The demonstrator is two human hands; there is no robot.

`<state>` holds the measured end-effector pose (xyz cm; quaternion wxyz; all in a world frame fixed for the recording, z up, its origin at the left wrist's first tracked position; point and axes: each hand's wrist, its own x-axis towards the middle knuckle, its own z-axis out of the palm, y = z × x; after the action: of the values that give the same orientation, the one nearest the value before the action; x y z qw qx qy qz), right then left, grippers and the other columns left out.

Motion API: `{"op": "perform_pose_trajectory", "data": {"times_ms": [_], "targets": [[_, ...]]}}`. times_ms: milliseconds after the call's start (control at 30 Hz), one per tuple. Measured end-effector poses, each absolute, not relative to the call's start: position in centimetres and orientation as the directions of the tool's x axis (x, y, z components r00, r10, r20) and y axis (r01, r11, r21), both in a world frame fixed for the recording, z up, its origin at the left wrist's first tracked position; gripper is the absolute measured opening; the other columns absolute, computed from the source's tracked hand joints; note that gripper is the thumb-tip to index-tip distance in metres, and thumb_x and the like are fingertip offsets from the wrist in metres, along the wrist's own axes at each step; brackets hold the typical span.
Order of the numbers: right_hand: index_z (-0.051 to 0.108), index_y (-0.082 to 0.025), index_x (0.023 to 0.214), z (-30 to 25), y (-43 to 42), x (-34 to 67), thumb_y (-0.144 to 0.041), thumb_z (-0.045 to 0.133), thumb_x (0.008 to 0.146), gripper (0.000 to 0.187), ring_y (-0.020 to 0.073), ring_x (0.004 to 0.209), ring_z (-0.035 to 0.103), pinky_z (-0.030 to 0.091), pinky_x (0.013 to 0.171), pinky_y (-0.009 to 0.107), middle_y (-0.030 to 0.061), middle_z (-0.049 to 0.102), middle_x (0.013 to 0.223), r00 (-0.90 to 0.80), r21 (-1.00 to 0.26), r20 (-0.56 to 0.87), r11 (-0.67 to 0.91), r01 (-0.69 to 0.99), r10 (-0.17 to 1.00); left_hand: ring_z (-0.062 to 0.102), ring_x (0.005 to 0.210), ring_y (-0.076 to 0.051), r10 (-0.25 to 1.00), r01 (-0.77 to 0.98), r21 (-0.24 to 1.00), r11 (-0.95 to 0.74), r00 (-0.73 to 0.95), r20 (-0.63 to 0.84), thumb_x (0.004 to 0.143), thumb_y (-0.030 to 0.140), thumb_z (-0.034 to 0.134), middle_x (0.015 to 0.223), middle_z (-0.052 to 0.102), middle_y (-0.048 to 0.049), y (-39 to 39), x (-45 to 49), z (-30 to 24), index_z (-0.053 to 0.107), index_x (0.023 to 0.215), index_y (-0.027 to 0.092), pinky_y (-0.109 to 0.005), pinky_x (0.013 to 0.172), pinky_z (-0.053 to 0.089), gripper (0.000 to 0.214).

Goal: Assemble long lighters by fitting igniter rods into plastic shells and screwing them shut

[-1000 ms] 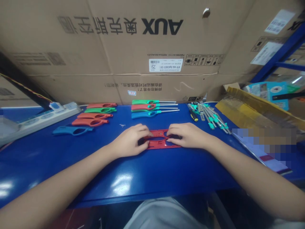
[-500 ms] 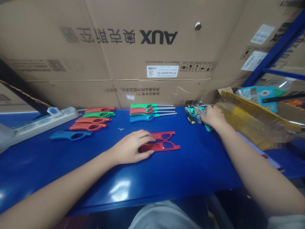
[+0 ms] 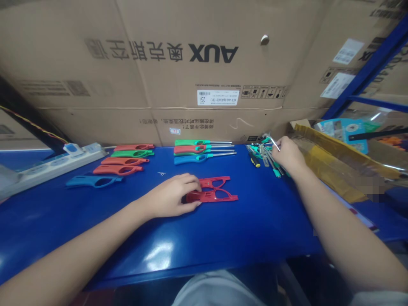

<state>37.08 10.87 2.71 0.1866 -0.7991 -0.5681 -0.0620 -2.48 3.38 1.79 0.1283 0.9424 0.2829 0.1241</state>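
Where masked by the curled left hand (image 3: 174,197): left ends of two red shell halves (image 3: 208,196), lying just beside each other on the glossy blue table (image 3: 239,242).
Left grip: thumb at the near edge, fingers bent over the far one; inner fingertips out of sight.
Shell form: thin moulded plastic, ribbed inside, one oval opening apiece.
Right hand (image 3: 288,155): thumb and fingers pinched on a slim metal rod (image 3: 274,143), raised at a slant, one end lost behind the fingertips.
Tube pile (image 3: 270,158): shiny metal with green plastic fittings, partly behind the right hand, too tangled to count.
Black-and-yellow handle (image 3: 255,161): remainder buried in the pile.
Long-nosed lighters (image 3: 188,160): green, red and blue, straight metal tubes, one handle mostly hidden.
Loose handles (image 3: 105,170): smooth plastic, red, green and blue, trigger openings oval.
White slivers (image 3: 162,173): too small to identify.
Power strip (image 3: 47,165): white, cut off at left.
Taped carton (image 3: 328,157): crinkled yellow tape, part blurred by pixels.
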Motion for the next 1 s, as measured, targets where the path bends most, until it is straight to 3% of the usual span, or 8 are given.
{"op": "perform_pose_trajectory", "data": {"times_ms": [100,233,400,533,633,767,900,1000], "targets": [[0.055,-0.019,0.102,3.1,10.8,36.6,-0.025,0.055,0.086,0.017,0.0294,0.087,0.062,0.047,0.075,0.039,0.0148,0.066,0.097,0.343,-0.407,0.341,-0.192,0.893,0.875,0.064,0.106,-0.026,0.563,0.502,0.314,-0.806,0.813,0.148,0.093,0.034,0.062,0.115,0.066,-0.0106,3.5,-2.8,2.0,0.068,0.114,0.018,-0.038,0.094,0.051,0.026],[0.049,-0.022,0.09,3.1,10.7,35.6,-0.024,0.054,0.088,0.006,0.0209,0.071,0.059,0.046,0.07,0.033,0.0046,0.062,0.081,0.226,-0.552,0.254,-0.051,0.833,0.94,0.064,0.103,-0.024,0.573,0.509,0.337,-0.792,0.811,0.122,0.09,0.033,0.065,0.114,0.065,-0.0089,3.7,-3.2,2.4,0.068,0.109,0.019,-0.035,0.09,0.052,0.024],[0.051,-0.023,0.088,2.7,9.3,33.2,-0.035,0.055,0.091,0.013,0.0141,0.059,0.053,0.042,0.057,0.026,-0.0036,0.056,0.068,-0.145,-0.633,0.169,0.22,0.742,0.975,0.065,0.095,-0.022,0.594,0.543,0.334,-0.77,0.801,0.067,0.086,0.032,0.068,0.109,0.064,-0.0069,3.7,-3.6,3.1,0.069,0.106,0.019,-0.032,0.082,0.051,0.024],[0.06,-0.021,0.095,2.8,7.1,30.4,-0.052,0.048,0.098,0.034,0.017,0.071,0.061,0.048,0.064,0.028,0.0017,0.067,0.08,-0.407,-0.564,0.198,0.443,0.697,0.892,0.065,0.092,-0.022,0.609,0.57,0.309,-0.761,0.792,0.037,0.084,0.032,0.068,0.107,0.064,-0.0064,3.7,-3.7,3.4,0.069,0.103,0.019,-0.032,0.079,0.051,0.023],[0.065,-0.022,0.105,2.8,5.6,28.8,-0.045,0.044,0.103,0.032,0.0206,0.089,0.069,0.052,0.081,0.033,0.0049,0.075,0.1,-0.563,-0.444,0.212,0.592,0.673,0.799,0.065,0.092,-0.022,0.608,0.57,0.305,-0.763,0.793,0.04,0.083,0.032,0.069,0.107,0.064,-0.0058,3.8,-3.9,3.4,0.068,0.103,0.02,-0.032,0.08,0.05,0.023],[0.062,-0.025,0.127,2.3,4.7,27.8,-0.035,0.042,0.105,0.031,0.0221,0.114,0.069,0.052,0.095,0.035,0.005,0.072,0.128,-0.654,-0.342,0.26,0.701,0.626,0.71,0.065,0.089,-0.021,0.596,0.556,0.29,-0.779,0.8,0.068,0.088,0.039,0.067,0.104,0.066,-0.0057,3.9,-4.2,3.2,0.069,0.104,0.021,-0.031,0.078,0.05,0.025],[0.059,-0.025,0.129,2.1,4.5,27.7,-0.034,0.043,0.105,0.03,0.0217,0.105,0.072,0.054,0.086,0.033,0.0045,0.074,0.123,-0.658,-0.294,0.272,0.711,0.638,0.702,0.065,0.099,-0.024,0.635,0.564,0.335,-0.755,0.756,0.158,0.095,0.048,0.061,0.109,0.069,-0.0073,3.8,-3.7,2.9,0.066,0.117,0.022,-0.033,0.086,0.051,0.035],[0.059,-0.024,0.125,2.2,4.4,27.7,-0.035,0.044,0.105,0.028,0.0215,0.095,0.074,0.053,0.078,0.031,0.0048,0.075,0.115,-0.659,-0.249,0.292,0.72,0.647,0.693,0.064,0.109,-0.024,0.673,0.553,0.415,-0.722,0.7,0.239,0.101,0.044,0.054,0.12,0.069,-0.0084,3.7,-3.1,2.3,0.064,0.126,0.021,-0.035,0.095,0.05,0.035]]}}
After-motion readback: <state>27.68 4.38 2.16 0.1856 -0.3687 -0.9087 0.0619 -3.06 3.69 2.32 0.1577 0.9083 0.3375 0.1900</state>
